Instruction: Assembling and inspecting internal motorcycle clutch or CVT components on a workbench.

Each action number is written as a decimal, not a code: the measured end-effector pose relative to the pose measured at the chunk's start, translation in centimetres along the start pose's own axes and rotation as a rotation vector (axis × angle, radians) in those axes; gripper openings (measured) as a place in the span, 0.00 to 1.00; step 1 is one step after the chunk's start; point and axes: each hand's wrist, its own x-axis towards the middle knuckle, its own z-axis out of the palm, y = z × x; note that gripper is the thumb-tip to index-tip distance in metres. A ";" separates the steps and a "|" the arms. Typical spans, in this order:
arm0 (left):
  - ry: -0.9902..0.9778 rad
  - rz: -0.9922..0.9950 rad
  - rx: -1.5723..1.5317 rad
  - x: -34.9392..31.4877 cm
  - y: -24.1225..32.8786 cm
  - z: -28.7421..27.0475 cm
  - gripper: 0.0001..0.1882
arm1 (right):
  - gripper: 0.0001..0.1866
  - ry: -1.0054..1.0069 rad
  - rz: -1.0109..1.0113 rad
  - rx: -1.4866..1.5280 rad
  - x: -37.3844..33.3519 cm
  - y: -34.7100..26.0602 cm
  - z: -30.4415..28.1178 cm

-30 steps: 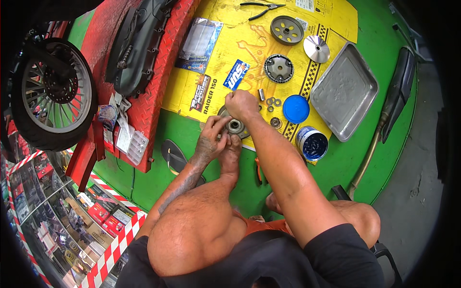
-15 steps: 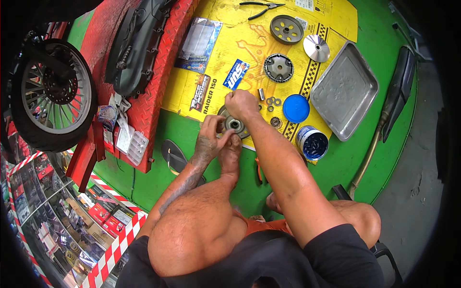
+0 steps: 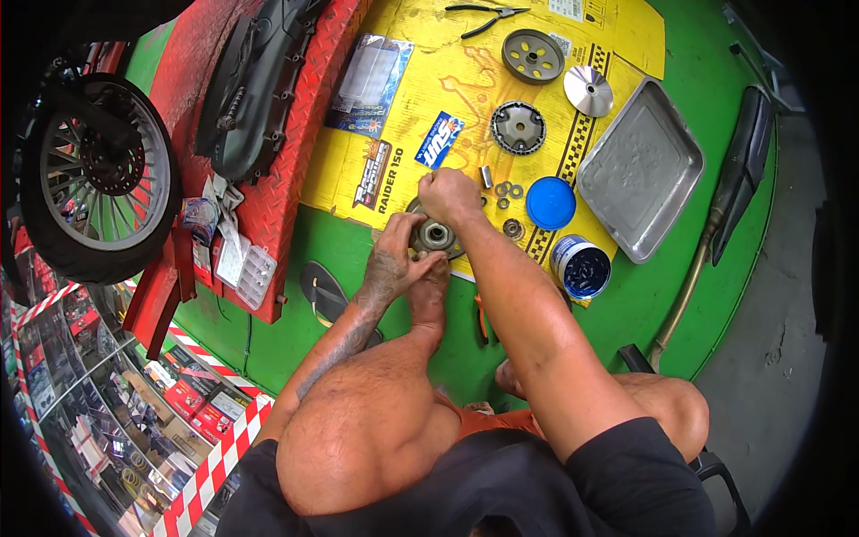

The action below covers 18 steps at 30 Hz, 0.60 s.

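Observation:
A round metal pulley (image 3: 436,236) with a raised centre hub lies at the near edge of a yellow cardboard sheet (image 3: 349,192), by my bare foot (image 3: 428,291). My left hand (image 3: 394,252) curls round its left side, the fingers at the far left rim and the thumb near the front. My right hand (image 3: 450,194) is a fist just over the pulley's far edge; what it holds, if anything, is hidden. Close to the right hand lie a small metal sleeve (image 3: 486,176), several washers or rings (image 3: 510,190) and a small toothed part (image 3: 513,229).
On the cardboard are a blue lid (image 3: 550,203), an open grease tub (image 3: 582,268), a clutch bell (image 3: 533,55), a toothed plate (image 3: 518,127), a shiny disc (image 3: 588,90), pliers (image 3: 486,15) and a metal tray (image 3: 640,170). A red ramp (image 3: 277,192) and motorcycle wheel (image 3: 98,170) stand left.
My left thumb has shifted down and the fingers have eased away from the hub, leaving more of it showing. The right fist has stayed nearly in place.

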 end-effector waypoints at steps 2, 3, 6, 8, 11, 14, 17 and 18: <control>-0.023 -0.097 -0.084 0.3 0.2 0.1 0.22 | 0.25 -0.005 0.000 0.001 0.0 0.0 0.0; -0.022 -0.098 -0.084 0.2 0.0 0.1 0.22 | 0.25 -0.007 0.000 0.001 -0.1 -0.1 0.0; 0.013 0.038 0.007 0.2 -0.6 0.4 0.22 | 0.25 -0.012 -0.001 -0.013 0.0 -0.2 0.0; 0.024 0.083 0.037 0.1 -0.8 0.4 0.22 | 0.25 -0.015 -0.002 -0.017 0.0 -0.2 0.1; 0.002 0.152 0.095 0.1 -1.0 0.1 0.21 | 0.25 0.000 -0.003 -0.014 0.1 -0.1 0.3; -0.012 0.200 0.128 0.2 -1.2 -0.1 0.21 | 0.25 0.012 -0.008 -0.008 0.2 0.1 0.5; -0.034 0.280 0.166 0.4 -1.3 -0.2 0.20 | 0.25 0.036 -0.017 0.007 0.3 0.5 0.6; -0.032 0.278 0.168 0.4 -1.5 -0.4 0.20 | 0.25 0.035 -0.020 0.005 0.3 0.4 0.6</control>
